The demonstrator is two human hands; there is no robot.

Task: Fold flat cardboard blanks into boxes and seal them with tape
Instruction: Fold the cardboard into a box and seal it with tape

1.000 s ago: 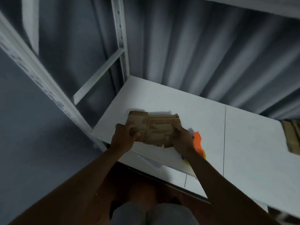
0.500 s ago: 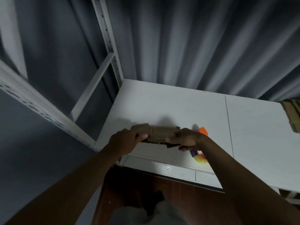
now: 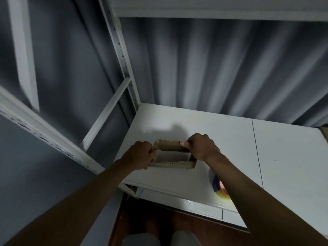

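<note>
We see brown corrugated cardboard box (image 3: 173, 157), opened into rectangular tube, over near-left part of white shelf board (image 3: 221, 139). Through its open middle only white board shows; nothing inside. Our left hand (image 3: 140, 155) grips left end, fingers curled round edge. Our right hand (image 3: 200, 148) pinches far-right wall, thumb on top edge. Tape dispenser with orange and blue parts (image 3: 219, 185) lies near right, partly hidden behind right forearm. Brown cardboard piece (image 3: 324, 132) at far right edge.

Looking like a storeroom or packing corner: slotted white steel racking (image 3: 122, 55) standing against corrugated grey wall (image 3: 221, 68), white worktop (image 3: 284, 157) sitting beneath that racking.
</note>
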